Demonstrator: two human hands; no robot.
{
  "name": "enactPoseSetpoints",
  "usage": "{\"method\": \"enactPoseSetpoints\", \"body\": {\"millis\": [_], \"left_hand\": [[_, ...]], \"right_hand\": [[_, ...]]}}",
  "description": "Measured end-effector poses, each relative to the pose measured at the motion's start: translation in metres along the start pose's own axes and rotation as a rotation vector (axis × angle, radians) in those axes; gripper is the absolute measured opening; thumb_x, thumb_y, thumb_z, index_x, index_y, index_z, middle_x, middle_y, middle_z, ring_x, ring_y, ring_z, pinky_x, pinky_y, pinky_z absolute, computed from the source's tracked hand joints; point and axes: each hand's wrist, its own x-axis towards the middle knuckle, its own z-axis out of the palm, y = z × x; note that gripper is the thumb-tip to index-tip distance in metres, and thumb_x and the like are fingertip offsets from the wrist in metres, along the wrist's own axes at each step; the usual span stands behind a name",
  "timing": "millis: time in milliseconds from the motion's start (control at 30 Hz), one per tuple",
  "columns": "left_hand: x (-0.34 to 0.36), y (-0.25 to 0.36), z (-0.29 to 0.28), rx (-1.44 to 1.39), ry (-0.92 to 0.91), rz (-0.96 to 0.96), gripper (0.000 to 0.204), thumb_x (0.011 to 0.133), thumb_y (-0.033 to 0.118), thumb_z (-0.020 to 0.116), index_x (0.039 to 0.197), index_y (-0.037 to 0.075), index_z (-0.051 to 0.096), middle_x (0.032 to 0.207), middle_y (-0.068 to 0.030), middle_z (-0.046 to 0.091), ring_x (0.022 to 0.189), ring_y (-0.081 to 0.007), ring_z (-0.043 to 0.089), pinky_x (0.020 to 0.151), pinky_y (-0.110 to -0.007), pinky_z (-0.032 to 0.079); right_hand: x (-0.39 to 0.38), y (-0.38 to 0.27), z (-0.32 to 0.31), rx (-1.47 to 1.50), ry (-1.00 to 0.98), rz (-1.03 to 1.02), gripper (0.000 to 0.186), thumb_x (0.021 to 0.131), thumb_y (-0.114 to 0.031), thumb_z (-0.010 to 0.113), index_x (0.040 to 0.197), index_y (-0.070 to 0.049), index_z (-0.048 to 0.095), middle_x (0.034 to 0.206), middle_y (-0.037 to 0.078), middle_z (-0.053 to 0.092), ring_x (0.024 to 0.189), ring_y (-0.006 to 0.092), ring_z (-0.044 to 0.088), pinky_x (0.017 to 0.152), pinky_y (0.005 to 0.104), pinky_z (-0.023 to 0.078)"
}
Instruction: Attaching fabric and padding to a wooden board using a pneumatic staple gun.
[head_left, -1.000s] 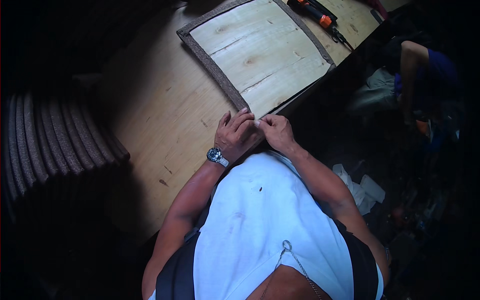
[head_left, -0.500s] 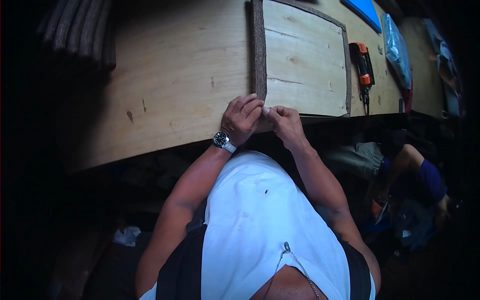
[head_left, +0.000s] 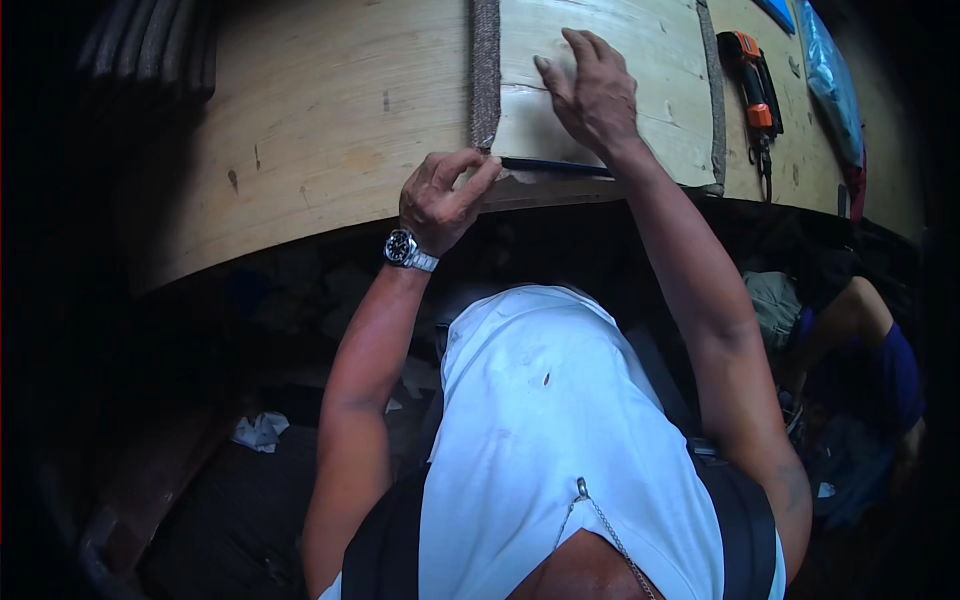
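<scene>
A pale wooden panel (head_left: 660, 130) lies on the workbench, with brown textured fabric (head_left: 486, 75) folded over its left and right edges. At the panel's near left corner, my left hand (head_left: 440, 197), with a wristwatch on its wrist, pinches the end of the fabric between thumb and forefinger. My right hand (head_left: 597, 97) is over the panel's middle, fingers apart and holding nothing. A dark strip shows along the near edge of the panel, between the two hands.
Right of the panel lies an orange and black power tool (head_left: 752, 85) with a hose fitting. A clear plastic-wrapped bundle (head_left: 832, 80) is beyond it. Folded brown fabric (head_left: 150, 45) is stacked at the far left. Another person (head_left: 865, 350) is low at the right, below the workbench (head_left: 310, 140).
My right hand has left the corner and moved forward and right over the panel, its fingers opening. My left hand stays at the corner. The view has shifted slightly.
</scene>
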Motion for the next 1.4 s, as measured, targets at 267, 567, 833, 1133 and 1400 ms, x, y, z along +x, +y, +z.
{"method": "enactPoseSetpoints", "body": {"millis": [267,567,833,1133,1400], "left_hand": [[-0.001,-0.001,-0.009,0.012,-0.104,0.089,0.035,0.073,0.0,0.076,0.106,0.013,0.073,0.101,-0.0041,0.068,0.087,-0.0233,0.066,0.068,-0.035,0.056],[0.03,-0.011,-0.009,-0.318,-0.199,-0.178,0.02,0.076,0.003,0.076,0.094,0.008,0.07,0.097,-0.0068,0.07,0.083,-0.0258,0.068,0.068,-0.036,0.055],[0.051,-0.032,-0.01,-0.149,-0.338,-0.069,0.016,0.078,0.008,0.076,0.092,0.008,0.068,0.12,-0.0081,0.065,0.116,-0.0312,0.058,0.095,-0.043,0.045],[0.082,-0.047,-0.006,-0.37,-0.648,-0.358,0.034,0.082,0.017,0.07,0.115,0.011,0.066,0.149,-0.009,0.046,0.144,-0.0377,0.03,0.115,-0.052,0.023],[0.064,-0.039,-0.007,0.004,-0.711,-0.191,0.049,0.094,0.03,0.054,0.142,0.023,0.055,0.16,-0.0098,0.031,0.147,-0.036,0.025,0.117,-0.056,0.016]], "right_hand": [[-0.008,0.009,0.037,-0.131,-0.104,0.07,0.071,0.093,-0.062,0.048,0.146,-0.014,0.043,0.152,0.011,0.036,0.144,0.0278,0.029,0.114,0.0586,0.019],[-0.007,0.007,0.033,-0.172,-0.157,0.095,0.07,0.094,-0.059,0.049,0.148,-0.015,0.041,0.153,0.011,0.035,0.144,0.0272,0.029,0.115,0.0567,0.018],[-0.01,0.007,0.025,-0.104,-0.173,0.029,0.07,0.094,-0.052,0.053,0.15,-0.014,0.039,0.156,0.012,0.033,0.144,0.029,0.03,0.114,0.0569,0.019],[-0.006,0.011,0.012,0.089,-0.193,0.074,0.066,0.09,-0.049,0.058,0.141,-0.008,0.048,0.151,0.017,0.038,0.142,0.0333,0.034,0.115,0.0574,0.022],[0.022,0.259,-0.071,-0.336,0.192,0.429,0.068,0.088,-0.042,0.067,0.139,-0.004,0.044,0.128,0.02,0.058,0.123,0.0368,0.053,0.101,0.0506,0.043]]}}
